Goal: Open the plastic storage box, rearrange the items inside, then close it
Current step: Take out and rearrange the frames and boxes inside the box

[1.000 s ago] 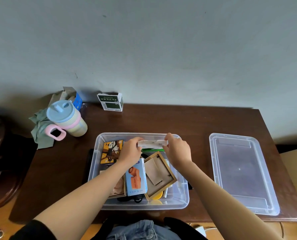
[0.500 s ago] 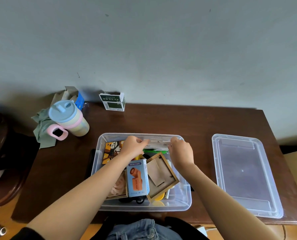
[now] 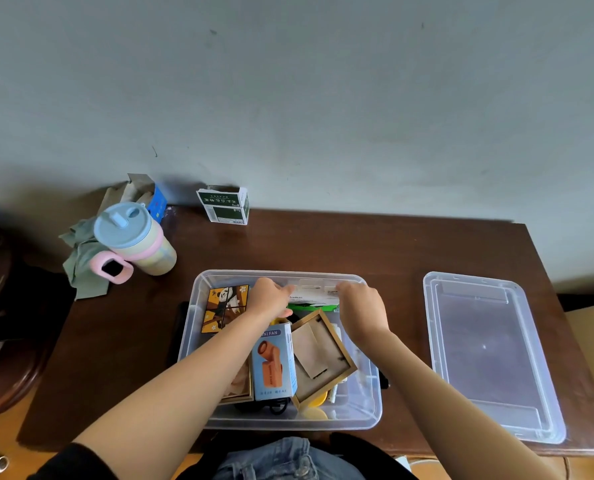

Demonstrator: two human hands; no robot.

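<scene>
Open box (image 3: 371,403) at the near bench (image 3: 323,244) edge: fan carton (image 3: 275,362), frame (image 3: 323,355) inside. Deeper in, left hand (image 3: 269,299) and right hand (image 3: 359,308) pinching the ends of a white packet (image 3: 313,294) against the far wall. Lid (image 3: 489,355) flat to the right. Farther back, cup (image 3: 133,237), green carton (image 3: 224,204).

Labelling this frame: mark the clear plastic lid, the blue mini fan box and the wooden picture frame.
Clear plastic lid (image 3: 489,355), head view: bare centre panel.
Blue mini fan box (image 3: 274,365), head view: printed front face.
Wooden picture frame (image 3: 349,362), head view: right-hand wooden rail.
</scene>
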